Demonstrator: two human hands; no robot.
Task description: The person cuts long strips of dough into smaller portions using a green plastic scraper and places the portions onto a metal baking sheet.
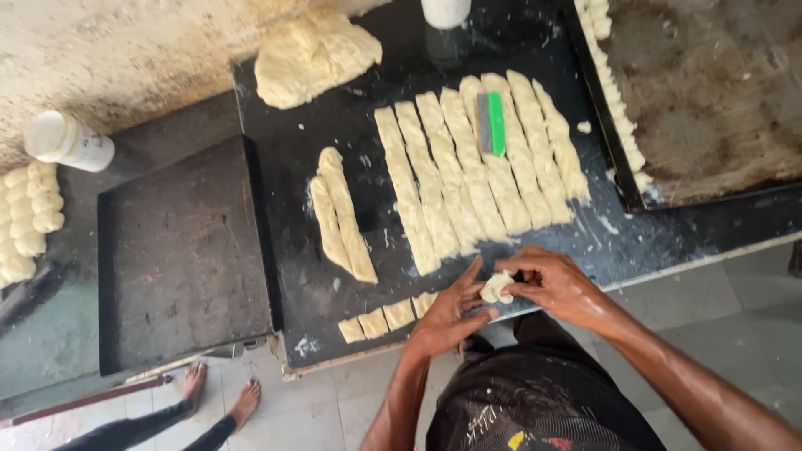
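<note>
- A white plastic jar (pixel 67 140) lies tipped on its side at the far left, above a cluster of shaped dough pieces (pixel 27 219); a knock could roll it onto them.
- A second person's bare feet (pixel 219 392) stand on the tiled floor close under the dark flat tray (pixel 180 259); anything pushed off that edge would likely land there.
- Four small cut dough squares (pixel 386 317) sit in a row right at the near edge of the black worktop (pixel 288 167), touching one another; a brush of the left forearm could drop them or press them together.
- The left hand (pixel 447 313) pinches the dough piece (pixel 497 287) between thumb and fingertips, and the piece hangs just over the worktop's near edge, so a slip would probably send it to the floor.
- The dough piece is pale cream, soft and folded, half hidden by fingers; too hard a squeeze could flatten its folds.
- The right hand (pixel 555 284) closes its fingertips on the same piece from the other side.
- Long dough strips (pixel 468 167) lie side by side, touching, and may stick; a green-handled scraper (pixel 491 123) rests across them.
- A large dough lump (pixel 313 54) sits far back.
</note>
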